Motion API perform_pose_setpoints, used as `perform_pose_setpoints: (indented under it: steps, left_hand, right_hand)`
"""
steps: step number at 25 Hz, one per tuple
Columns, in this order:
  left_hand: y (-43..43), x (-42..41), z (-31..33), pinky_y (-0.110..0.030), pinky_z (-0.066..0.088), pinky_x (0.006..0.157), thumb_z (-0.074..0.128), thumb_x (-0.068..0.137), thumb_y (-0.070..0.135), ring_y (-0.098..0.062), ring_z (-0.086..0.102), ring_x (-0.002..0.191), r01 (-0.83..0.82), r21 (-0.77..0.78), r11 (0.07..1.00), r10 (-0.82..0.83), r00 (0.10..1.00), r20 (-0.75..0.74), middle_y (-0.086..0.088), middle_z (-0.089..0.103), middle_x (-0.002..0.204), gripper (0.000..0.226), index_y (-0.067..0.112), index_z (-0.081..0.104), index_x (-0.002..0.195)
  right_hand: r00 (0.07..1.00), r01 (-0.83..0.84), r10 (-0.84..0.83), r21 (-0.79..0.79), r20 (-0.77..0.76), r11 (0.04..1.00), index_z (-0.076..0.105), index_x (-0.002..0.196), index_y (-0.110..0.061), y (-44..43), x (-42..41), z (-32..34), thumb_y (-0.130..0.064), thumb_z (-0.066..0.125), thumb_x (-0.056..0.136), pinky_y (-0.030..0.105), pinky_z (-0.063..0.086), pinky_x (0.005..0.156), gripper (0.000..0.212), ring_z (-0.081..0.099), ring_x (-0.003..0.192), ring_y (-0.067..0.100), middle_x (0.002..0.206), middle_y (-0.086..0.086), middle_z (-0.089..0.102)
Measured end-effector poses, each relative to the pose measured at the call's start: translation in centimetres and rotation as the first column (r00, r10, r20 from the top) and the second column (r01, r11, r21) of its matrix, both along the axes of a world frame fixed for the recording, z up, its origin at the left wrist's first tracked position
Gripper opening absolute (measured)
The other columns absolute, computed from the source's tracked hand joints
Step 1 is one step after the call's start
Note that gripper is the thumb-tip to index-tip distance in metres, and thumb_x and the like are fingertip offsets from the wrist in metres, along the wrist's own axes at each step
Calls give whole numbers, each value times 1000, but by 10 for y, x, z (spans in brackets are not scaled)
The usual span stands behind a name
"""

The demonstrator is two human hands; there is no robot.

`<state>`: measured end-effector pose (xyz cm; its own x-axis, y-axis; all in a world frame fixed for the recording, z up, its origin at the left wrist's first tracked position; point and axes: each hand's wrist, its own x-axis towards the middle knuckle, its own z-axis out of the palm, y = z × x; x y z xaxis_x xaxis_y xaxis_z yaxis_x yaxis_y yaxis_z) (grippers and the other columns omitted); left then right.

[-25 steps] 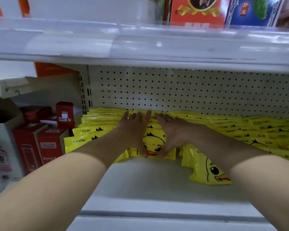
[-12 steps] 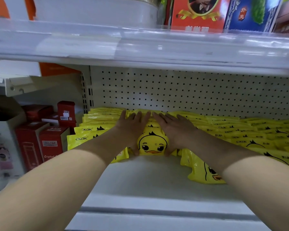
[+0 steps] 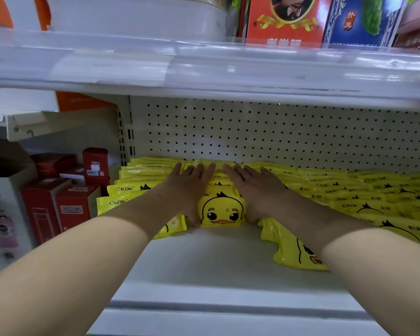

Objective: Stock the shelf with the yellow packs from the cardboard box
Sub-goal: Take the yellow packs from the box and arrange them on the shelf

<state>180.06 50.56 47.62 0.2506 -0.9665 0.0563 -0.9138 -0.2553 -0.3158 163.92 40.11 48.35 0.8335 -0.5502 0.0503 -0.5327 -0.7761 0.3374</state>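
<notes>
the placing step is judged to be in hand: a middle row of yellow packs is being squared up on the shelf, flanked by the left hand and the right hand, whose fingers are laid straight against it, nothing being gripped. the cardboard box is not seen. next, the hands would need to be drawn off gently and the slumped pack at the right front straightened.

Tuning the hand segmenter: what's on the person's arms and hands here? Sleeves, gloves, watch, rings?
Nothing worn shows. Left forearm and right forearm are bare to the frame edge: no sleeves, watch or bands. Left hand and right hand are ungloved, no rings on the fingers in view; nails too small to judge.
</notes>
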Motion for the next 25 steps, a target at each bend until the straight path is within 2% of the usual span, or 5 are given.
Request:
perform_pose_setpoints:
  steps: [3, 5, 10, 19, 25]
  left_hand:
    - [2, -1, 1, -51, -2, 120, 85, 51, 64, -26, -8, 150, -15, -1, 1000, 15, 996, -90, -11, -13, 162, 156, 19, -30, 148]
    - [1, -4, 4, -51, -3, 120, 83, 47, 69, -25, -12, 150, -19, -1, 1000, 19, 993, -114, -11, -14, 162, 160, 18, -31, 148]
    - [-9, -6, 1, -50, -2, 121, 85, 47, 64, -27, -8, 150, -53, 2, 999, 53, 998, -25, -15, -10, 162, 161, 15, -31, 147]
    - [-22, 6, -2, -51, 5, 121, 87, 44, 63, -28, 1, 151, -71, 5, 997, 71, 995, -63, -13, -4, 163, 160, 21, -25, 150]
    - [-32, 10, -4, -51, 12, 120, 88, 42, 62, -29, 12, 149, -70, -13, 997, 70, 997, -18, -12, 7, 162, 157, 21, -16, 152]
  right_hand:
    - [1000, 12, -16, 181, 22, 983, -29, 151, -26, 0, 0, 4, -62, 86, 56, 47, 2, 124, 153, -13, 152, 19, 164, 0, -19]
    - [998, 2, -13, 209, 54, 978, -27, 152, -26, 2, 4, 2, -71, 83, 52, 46, 0, 124, 155, -15, 151, 18, 164, 1, -20]
    - [995, -21, 6, 144, 99, 989, -24, 153, -23, -1, 15, -5, -68, 85, 51, 42, 0, 123, 156, -13, 152, 20, 164, 5, -17]
    - [993, -21, 2, 161, 120, 987, -19, 154, -26, -11, 22, -7, -65, 87, 49, 42, 5, 124, 154, -7, 153, 20, 165, 3, -13]
    - [990, -19, -4, 159, 143, 987, -18, 154, -26, -21, 28, -13, -64, 88, 47, 43, 7, 124, 155, -6, 153, 21, 165, 3, -13]
